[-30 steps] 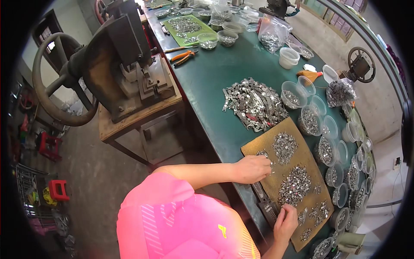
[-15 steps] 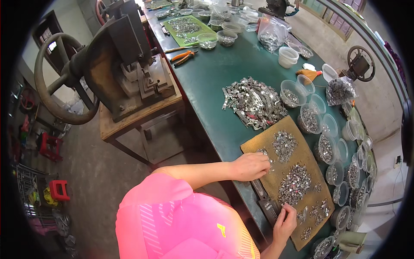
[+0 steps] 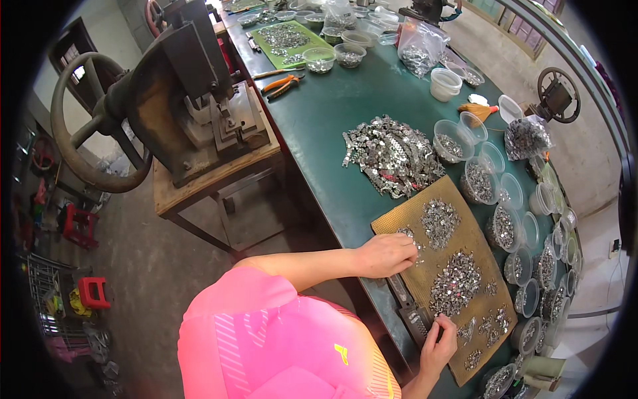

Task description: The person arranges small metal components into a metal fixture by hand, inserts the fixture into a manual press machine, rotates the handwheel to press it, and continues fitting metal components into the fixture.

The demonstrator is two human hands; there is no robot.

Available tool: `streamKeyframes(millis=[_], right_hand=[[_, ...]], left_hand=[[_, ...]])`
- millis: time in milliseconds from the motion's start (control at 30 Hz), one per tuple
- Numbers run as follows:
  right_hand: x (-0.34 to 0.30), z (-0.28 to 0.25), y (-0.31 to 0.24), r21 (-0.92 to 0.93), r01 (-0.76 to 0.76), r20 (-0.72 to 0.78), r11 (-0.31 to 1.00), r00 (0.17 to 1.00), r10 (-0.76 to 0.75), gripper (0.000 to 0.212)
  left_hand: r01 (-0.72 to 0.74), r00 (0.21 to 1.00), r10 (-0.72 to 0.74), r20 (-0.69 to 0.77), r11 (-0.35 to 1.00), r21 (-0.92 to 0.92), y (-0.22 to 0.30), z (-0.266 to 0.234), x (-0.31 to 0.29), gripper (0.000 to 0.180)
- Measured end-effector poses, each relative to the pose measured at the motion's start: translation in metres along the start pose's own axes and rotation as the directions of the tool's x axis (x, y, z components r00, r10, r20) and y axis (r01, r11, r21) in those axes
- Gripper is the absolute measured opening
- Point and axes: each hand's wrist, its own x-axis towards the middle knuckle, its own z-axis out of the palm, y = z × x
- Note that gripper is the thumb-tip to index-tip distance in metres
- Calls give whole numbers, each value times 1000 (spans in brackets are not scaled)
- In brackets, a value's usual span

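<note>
Left hand [image 3: 387, 257] and right hand [image 3: 440, 340] look narrow at the near edge of the tan board [image 3: 423, 274], can't tell what's held; metal-piece pile [image 3: 456, 286] sits mid-board, a wrist drag could smear it into neighbouring heaps [image 3: 440, 224].

Bright pink top [image 3: 252, 326], short sleeve [image 3: 262, 286], pale slanted stripes [image 3: 230, 346], small yellow mark [image 3: 341, 354], orange-yellow striped side panel [image 3: 383, 376], left hand [image 3: 387, 257] and right hand [image 3: 438, 344] bare.

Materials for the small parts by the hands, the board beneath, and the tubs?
Small parts: likely metal, bright silvery, from the sharp glints.
Board: unclear, maybe plastic or rubber; golden-brown, finely textured.
Tubs: probably plastic, smooth, going by the thin see-through walls.
</note>
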Motion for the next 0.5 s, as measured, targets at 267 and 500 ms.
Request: streamKeyframes(millis=[267, 500], right_hand=[[-13, -11, 0, 7, 41, 5, 999, 999, -41, 12], [-12, -9, -6, -48, -1, -49, 999, 999, -2, 12]], left_hand=[[-8, 999, 8, -34, 1000, -2, 6, 6, -9, 10], [86, 996, -86, -20, 996, -33, 9, -7, -1, 13]])
